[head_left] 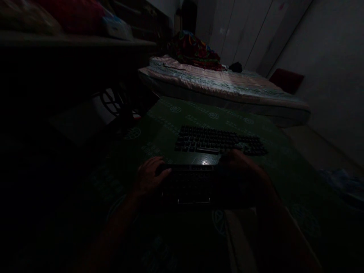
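A dark keyboard [187,182] lies across the green surface in front of me, its details mostly lost in the gloom. My left hand [150,176] grips its left end, with the thumb along the top edge. Over the right part of the keyboard, my right hand [239,161] is closed with the knuckles up. Something dark shows at its fingers, too dim to name. Just beyond the keyboard, many loose black keycaps [207,138] are laid out in keyboard order on the green surface [159,121].
A bed [227,85] with a striped sheet and a bunched red patterned blanket [196,51] stands past the far edge. On the left is a dark shelf [85,40] with bags on it, and a spoked wheel [109,102] below. Bluish cloth or plastic [344,185] lies at right.
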Motion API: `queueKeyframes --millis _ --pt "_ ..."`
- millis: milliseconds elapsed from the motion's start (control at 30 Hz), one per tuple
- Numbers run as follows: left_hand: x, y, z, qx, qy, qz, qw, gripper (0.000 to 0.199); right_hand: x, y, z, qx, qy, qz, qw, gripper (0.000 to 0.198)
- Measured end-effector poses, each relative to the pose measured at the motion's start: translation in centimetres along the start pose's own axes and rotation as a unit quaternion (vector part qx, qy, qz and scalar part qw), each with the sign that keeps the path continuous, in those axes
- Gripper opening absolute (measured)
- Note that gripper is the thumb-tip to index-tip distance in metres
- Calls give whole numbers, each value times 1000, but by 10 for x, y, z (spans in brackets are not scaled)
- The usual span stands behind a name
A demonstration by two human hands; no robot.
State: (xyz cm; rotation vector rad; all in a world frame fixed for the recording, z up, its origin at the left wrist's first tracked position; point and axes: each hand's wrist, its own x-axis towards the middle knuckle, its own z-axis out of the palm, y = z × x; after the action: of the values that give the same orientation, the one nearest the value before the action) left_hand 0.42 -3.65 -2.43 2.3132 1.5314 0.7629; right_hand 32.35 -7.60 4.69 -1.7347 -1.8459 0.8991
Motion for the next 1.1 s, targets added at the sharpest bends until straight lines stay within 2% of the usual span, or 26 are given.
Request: queueKeyframes --millis 100,167,233,367,533,633,800,900,1100 --pt "-1 1 -1 -3 -2 0 1000 41 -10 15 3 48 36 9 998 16" --pt "-2 1 -1 -2 -4 -7 1000 42 -14 20 2 63 37 30 997 18" --pt "-2 2 -2 1 -5 -14 1000 43 -16 21 0 71 40 41 996 18" --pt "-1 1 -2 1 -6 -14 1000 45 -11 14 8 105 72 16 992 18" --pt "-1 -2 0 -2 -9 -13 1000 46 -6 15 18 116 49 15 992 17" --pt "-1 -1 -2 -5 -10 -6 1000 44 -7 17 19 114 61 22 991 18" --pt "-2 4 -5 4 -15 -13 1000 43 -7 12 22 101 55 -16 993 20" --pt "-2 6 -4 6 -15 -15 1000 42 -7 12 22 83 43 -6 996 20" --pt "-3 5 -3 6 -4 -8 1000 41 -3 15 30 114 44 -39 992 19"
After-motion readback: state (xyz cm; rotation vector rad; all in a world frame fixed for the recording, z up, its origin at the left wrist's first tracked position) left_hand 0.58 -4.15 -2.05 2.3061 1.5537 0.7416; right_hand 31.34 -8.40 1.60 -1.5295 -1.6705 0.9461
